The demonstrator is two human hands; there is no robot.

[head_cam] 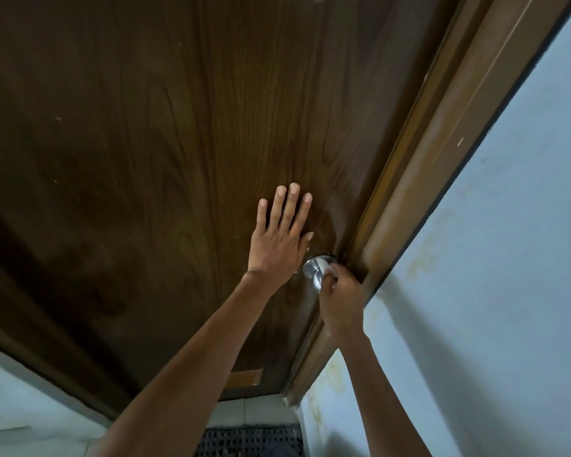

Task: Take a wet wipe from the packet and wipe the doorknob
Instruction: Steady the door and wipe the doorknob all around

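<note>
Your right hand (342, 301) is curled at the doorknob (312, 271), pinching the wet wipe (327, 268) against the metal. Your left hand (279, 242) lies flat on the door (145, 143) just above it, fingers straight, holding nothing. That wipe looks thin, limp and damp, so keep it bunched under your fingertips; the polished knob is hard and likely slick. Watch the door frame (409, 209), tight beside your right knuckles, so there's little room there. A grid mat (251, 441) lies on the floor below your arms.
</note>
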